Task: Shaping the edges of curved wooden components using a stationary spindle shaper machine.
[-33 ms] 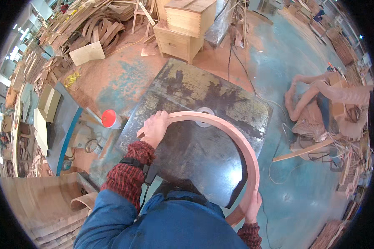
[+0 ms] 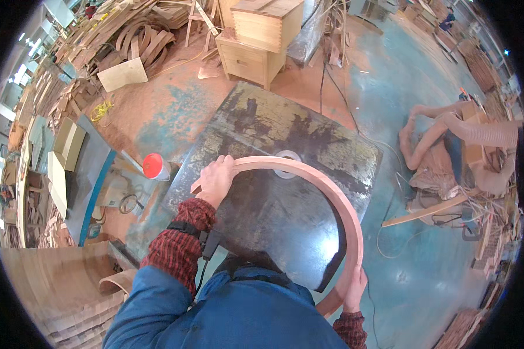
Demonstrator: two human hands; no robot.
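A curved wooden hoop (image 2: 348,215), pale reddish and open on the side near my body, lies partly over a dark, worn metal table (image 2: 273,215). My left hand (image 2: 217,179) is closed over the hoop's left end, a short tip of wood showing past the fingers. Beyond the table's right edge, my right hand (image 2: 356,291) grips the hoop's lower right part, its fingers partly hidden. The hoop's far stretch crosses a round pale disc (image 2: 287,154) set in the tabletop. My body covers the table's near side.
Left of the table stands a white bucket with a red top (image 2: 153,166). A wooden drawer cabinet (image 2: 244,61) is behind the table. On the right are a ribbed hose (image 2: 477,131) and a wooden strip (image 2: 425,210). Cables (image 2: 384,145) trail over the floor. Wood offcuts (image 2: 145,43) are heaped far left.
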